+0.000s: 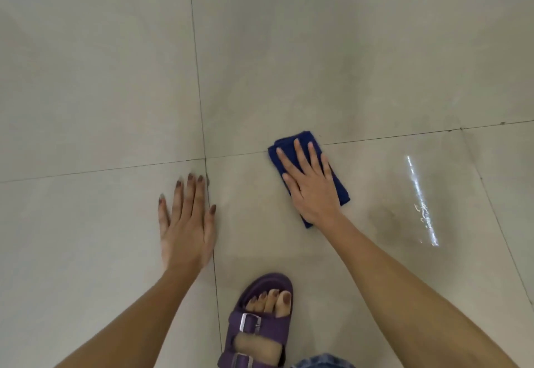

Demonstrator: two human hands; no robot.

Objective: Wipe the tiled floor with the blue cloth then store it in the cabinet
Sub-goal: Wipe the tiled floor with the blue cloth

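1. Floor (101, 78): large pale beige tiles with thin dark joints fill the view. Four tiles meet at a grout cross (205, 159), left of centre; all places below are taken from it
2. Two bare forearms come in from the near edge, one left of the cross, one right, both reaching away from the person
3. Left hand (186, 223): just on the near side of the cross, palm flat on the bare tile. Fingers straight, the middle three close together, little finger and thumb set a bit apart. Thumb edge lies along the joint running toward the person. Holds nothing
4. Right hand (313, 187): right of the cross, palm down on the cloth. Fingers straight and slightly fanned, pressing flat, not curled round the fabric
5. Sandal (271, 327): purple, two buckled straps, toes showing; well on the near side of the cross and a little right, toe pointing away from the person
6. Cloth (342, 194): dark blue, folded to a long pad, flat on the tile under the right hand. Its far end sits on the joint running right from the cross
7. Wet streak (422, 202): bright glare on a damp patch, further right than the cloth
8. Denim (323, 362): a scrap at the near edge, right of the sandal
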